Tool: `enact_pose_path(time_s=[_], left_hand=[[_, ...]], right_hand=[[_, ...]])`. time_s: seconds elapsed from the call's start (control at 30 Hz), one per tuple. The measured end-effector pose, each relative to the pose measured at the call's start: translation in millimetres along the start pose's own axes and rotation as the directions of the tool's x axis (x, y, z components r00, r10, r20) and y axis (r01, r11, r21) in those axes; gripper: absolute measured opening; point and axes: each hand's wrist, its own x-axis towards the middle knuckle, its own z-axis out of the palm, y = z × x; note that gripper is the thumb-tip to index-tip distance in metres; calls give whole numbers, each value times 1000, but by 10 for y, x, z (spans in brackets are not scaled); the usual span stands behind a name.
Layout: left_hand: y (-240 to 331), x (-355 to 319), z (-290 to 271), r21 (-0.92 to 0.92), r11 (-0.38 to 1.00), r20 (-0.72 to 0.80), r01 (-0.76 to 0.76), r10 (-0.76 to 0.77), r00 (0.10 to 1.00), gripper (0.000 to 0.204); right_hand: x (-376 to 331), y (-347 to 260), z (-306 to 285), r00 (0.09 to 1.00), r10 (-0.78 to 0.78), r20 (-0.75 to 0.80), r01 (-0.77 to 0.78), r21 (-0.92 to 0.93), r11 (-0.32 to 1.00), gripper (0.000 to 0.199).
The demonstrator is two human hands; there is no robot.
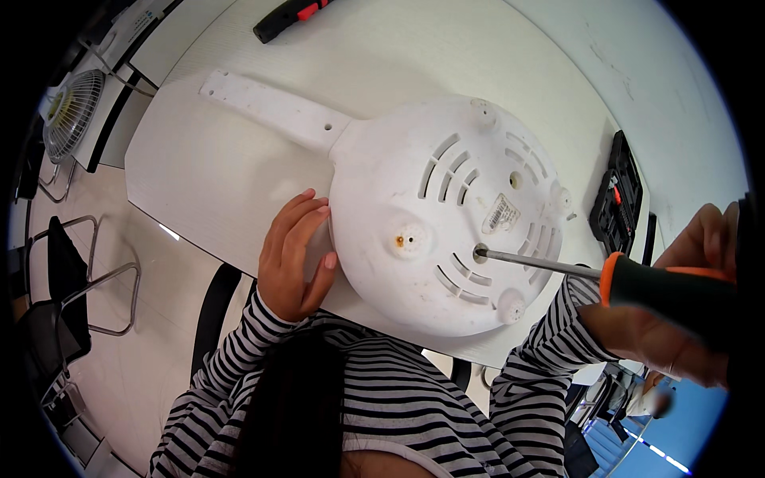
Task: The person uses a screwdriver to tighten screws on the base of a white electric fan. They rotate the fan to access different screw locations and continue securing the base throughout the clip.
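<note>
A white round plastic appliance housing (382,183) lies upside down on the table, its long flat arm reaching to the far left. Vent slots, small round feet, recessed screw holes and a label show on its underside. My left hand (295,259) lies against its left rim, fingers stretched out and fingertips touching the edge. In my right hand (637,338) is a screwdriver (542,263) with a dark and orange handle, gripped at the right. The tip of its shaft sits in a recessed hole near the housing's middle. Part of my right hand is cut off by the picture's dark rim.
The pale table (239,151) has a curved edge close to my body. A black and red tool (287,17) lies at its far side. An open black tool case (617,199) stands at the right. Left of the table are a fan (73,115) and black chairs (68,279).
</note>
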Motion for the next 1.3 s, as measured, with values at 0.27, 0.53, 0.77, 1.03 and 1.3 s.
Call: enact_pose_path(time_s=[0.27, 0.53, 0.77, 1.03, 1.3], left_hand=[[-11, 0, 7, 7, 1000, 3, -6, 6, 1000, 41], [2, 2, 7, -1, 1000, -7, 1, -1, 1000, 41], [20, 7, 21, 0, 1000, -14, 1, -1, 1000, 40], [-11, -11, 54, -6, 1000, -27, -3, 2, 1000, 39], [-14, -9, 49, 6, 1000, -31, 10, -10, 999, 38]], right_hand=[[11, -17, -48, 1000, -11, 4, 12, -11, 1000, 31], [-41, 2, 45, 999, -37, 5, 38, -15, 999, 32], [-40, -9, 41, 998, -60, -21, 59, -36, 998, 33], [-85, -30, 31, 997, -71, -16, 70, -50, 996, 34], [-42, -59, -58, 993, -118, 19, 119, -83, 989, 35]])
